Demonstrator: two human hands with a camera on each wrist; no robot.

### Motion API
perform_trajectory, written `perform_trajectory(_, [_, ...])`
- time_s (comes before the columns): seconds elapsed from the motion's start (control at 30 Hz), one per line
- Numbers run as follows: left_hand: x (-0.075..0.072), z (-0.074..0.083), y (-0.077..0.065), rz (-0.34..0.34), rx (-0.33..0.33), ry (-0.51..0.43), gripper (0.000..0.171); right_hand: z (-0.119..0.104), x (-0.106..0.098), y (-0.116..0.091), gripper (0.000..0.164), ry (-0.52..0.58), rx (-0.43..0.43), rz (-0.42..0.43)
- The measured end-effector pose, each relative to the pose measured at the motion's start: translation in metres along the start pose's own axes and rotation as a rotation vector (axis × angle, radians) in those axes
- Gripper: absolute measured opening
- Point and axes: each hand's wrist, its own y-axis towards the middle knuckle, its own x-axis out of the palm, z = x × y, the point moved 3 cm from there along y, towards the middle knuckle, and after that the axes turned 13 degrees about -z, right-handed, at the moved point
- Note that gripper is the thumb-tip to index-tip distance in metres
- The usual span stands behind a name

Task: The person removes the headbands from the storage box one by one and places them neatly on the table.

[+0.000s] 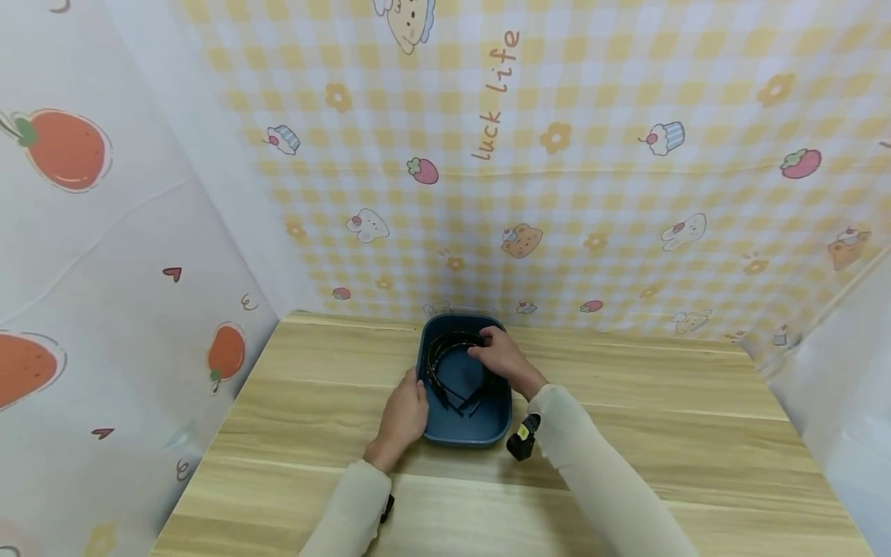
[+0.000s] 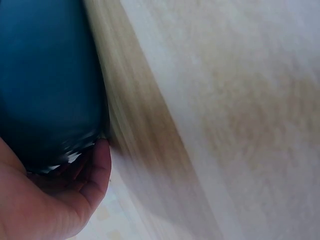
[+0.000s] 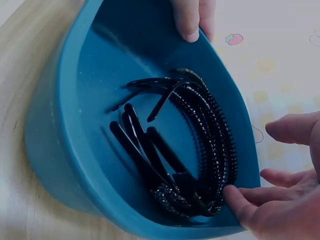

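A dark blue plastic basin [image 1: 465, 442] stands on the table, with several black headbands [image 1: 445, 340] inside. In the right wrist view the headbands [image 3: 212, 145] lie nested together, some glittery, one edge toothed. My left hand [image 1: 405, 410] grips the basin's left side, thumb over the rim and fingers outside. The left wrist view shows those curled fingers [image 2: 97, 170] at the basin's outer wall [image 2: 50, 80]. My right hand [image 1: 504, 357] is over the far right rim. A fingertip [image 3: 237, 200] touches or nearly touches the headbands; its thumb stands apart.
The wood-grain table [image 1: 313, 387] extends to both sides of the basin. A yellow checked cloth [image 1: 592, 193] hangs right behind it, and a white printed sheet [image 1: 139, 232] rises at the left. Wrist cameras [image 1: 524, 438] sit on the sleeves.
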Motion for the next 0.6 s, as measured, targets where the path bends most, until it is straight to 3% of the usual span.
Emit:
perform_trajectory(0.37, [-0.0006, -0.0016, -0.0001, -0.004, -0.004, -0.004, 0.037, 0.0, -0.0025, 0.0001, 0.046, 0.074, -0.074, 0.065])
perform_trajectory(0.6, [-0.0003, -0.001, -0.0005, -0.006, 0.001, -0.01, 0.038, 0.003, -0.003, -0.0005, 0.044, -0.073, -0.085, 0.155])
